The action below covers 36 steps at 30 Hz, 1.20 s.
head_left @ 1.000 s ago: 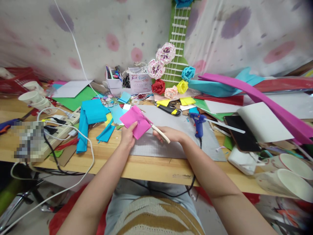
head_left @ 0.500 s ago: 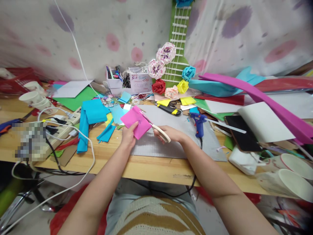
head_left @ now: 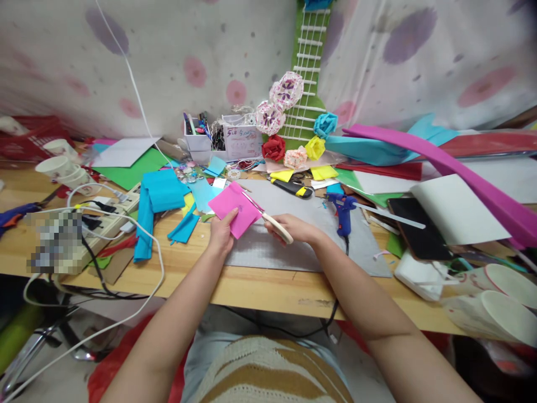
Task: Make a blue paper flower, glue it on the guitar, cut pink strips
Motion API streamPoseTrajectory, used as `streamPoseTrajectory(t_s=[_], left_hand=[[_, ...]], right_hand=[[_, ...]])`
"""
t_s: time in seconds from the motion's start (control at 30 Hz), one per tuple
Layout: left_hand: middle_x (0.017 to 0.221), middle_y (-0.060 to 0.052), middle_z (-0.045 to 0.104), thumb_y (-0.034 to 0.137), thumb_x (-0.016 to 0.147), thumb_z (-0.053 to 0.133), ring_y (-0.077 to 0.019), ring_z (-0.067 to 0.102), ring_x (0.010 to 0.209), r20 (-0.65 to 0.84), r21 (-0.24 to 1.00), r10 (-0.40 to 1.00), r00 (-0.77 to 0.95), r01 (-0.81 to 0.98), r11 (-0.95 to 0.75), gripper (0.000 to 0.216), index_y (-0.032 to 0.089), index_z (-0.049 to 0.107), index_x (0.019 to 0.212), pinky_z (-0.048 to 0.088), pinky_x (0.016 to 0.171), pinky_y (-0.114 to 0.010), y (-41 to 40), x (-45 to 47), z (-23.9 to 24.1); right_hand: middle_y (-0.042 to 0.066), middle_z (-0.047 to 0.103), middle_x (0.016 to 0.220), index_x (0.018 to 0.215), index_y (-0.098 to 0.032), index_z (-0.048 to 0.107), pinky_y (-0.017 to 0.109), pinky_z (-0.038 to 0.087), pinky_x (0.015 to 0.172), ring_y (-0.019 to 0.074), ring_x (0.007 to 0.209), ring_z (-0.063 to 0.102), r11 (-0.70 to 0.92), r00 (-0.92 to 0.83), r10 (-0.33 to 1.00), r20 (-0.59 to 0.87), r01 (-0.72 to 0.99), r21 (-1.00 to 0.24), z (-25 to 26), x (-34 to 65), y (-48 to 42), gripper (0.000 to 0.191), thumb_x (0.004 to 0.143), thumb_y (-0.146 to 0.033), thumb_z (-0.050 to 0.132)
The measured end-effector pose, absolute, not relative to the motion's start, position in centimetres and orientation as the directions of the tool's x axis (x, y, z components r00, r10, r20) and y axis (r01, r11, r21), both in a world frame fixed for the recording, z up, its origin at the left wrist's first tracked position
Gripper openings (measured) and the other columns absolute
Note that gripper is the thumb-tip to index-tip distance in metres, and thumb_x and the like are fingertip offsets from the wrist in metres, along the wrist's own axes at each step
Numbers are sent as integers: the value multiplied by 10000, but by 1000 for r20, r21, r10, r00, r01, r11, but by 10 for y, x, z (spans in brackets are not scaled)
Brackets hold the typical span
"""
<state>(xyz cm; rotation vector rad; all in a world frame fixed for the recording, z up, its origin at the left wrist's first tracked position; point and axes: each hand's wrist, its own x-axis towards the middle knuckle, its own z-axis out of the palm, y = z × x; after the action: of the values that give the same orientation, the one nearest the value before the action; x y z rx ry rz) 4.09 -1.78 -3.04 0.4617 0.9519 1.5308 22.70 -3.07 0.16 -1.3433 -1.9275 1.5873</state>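
Observation:
A square of pink paper (head_left: 232, 208) is pinched by its lower left edge in my left hand (head_left: 221, 234), thumb on top. My right hand (head_left: 289, 228) is closed around the white handles of a pair of scissors (head_left: 280, 229). The metal blades reach over the upper right edge of the pink paper; whether they have cut into it I cannot tell. Both hands are above a grey board (head_left: 268, 257) lying on the wooden table (head_left: 201, 277). Folded blue crepe paper (head_left: 165, 190) lies left of my left hand.
A blue glue gun (head_left: 343, 215) with a white stick and a utility knife (head_left: 291, 187) lie on the board. A phone (head_left: 419, 229) and paper cups (head_left: 499, 302) are at right. A power strip (head_left: 109, 218) with cables is at left. Paper flowers (head_left: 273, 148) stand behind.
The hands, pink paper and scissors hold nearly the same pose. The whole view has shifted very slightly.

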Motion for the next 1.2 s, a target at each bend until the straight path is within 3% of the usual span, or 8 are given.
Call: streamPoseTrajectory(t_s=[0.3, 0.53, 1.07, 1.2], left_hand=[[748, -24, 700, 125, 542, 774, -144, 658, 678, -252, 785, 939, -233, -617, 57, 315, 130, 634, 825, 538, 774, -302, -17, 41, -30], [763, -10, 706, 136, 539, 778, -130, 656, 671, -219, 781, 951, -218, -623, 37, 330, 150, 643, 840, 543, 742, -273, -17, 40, -30], [744, -47, 707, 219, 435, 833, -162, 657, 662, -240, 832, 966, -93, -532, 156, 427, 118, 641, 803, 526, 700, -283, -30, 54, -26], [742, -39, 707, 227, 424, 833, -141, 647, 637, -236, 833, 968, -86, -531, 156, 445, 112, 634, 805, 524, 642, -240, -30, 54, -26]], right_hand=[[-68, 423, 504, 656, -191, 394, 221, 371, 449, 75, 426, 438, -50, -548, 776, -312, 440, -897, -1, 230, -31, 439, 726, -609, 510], [-39, 476, 535, 747, -177, 453, 227, 398, 457, 100, 477, 495, -109, -602, 706, -372, 427, -898, 6, 230, -34, 570, 695, -744, 431], [-7, 509, 567, 677, -178, 428, 223, 413, 487, 106, 528, 517, 0, -607, 738, -296, 438, -899, 8, 230, -31, 612, 712, -784, 347], [-10, 508, 576, 683, -177, 434, 226, 433, 483, 105, 526, 523, -66, -583, 749, -315, 408, -911, 8, 228, -32, 590, 714, -764, 383]])
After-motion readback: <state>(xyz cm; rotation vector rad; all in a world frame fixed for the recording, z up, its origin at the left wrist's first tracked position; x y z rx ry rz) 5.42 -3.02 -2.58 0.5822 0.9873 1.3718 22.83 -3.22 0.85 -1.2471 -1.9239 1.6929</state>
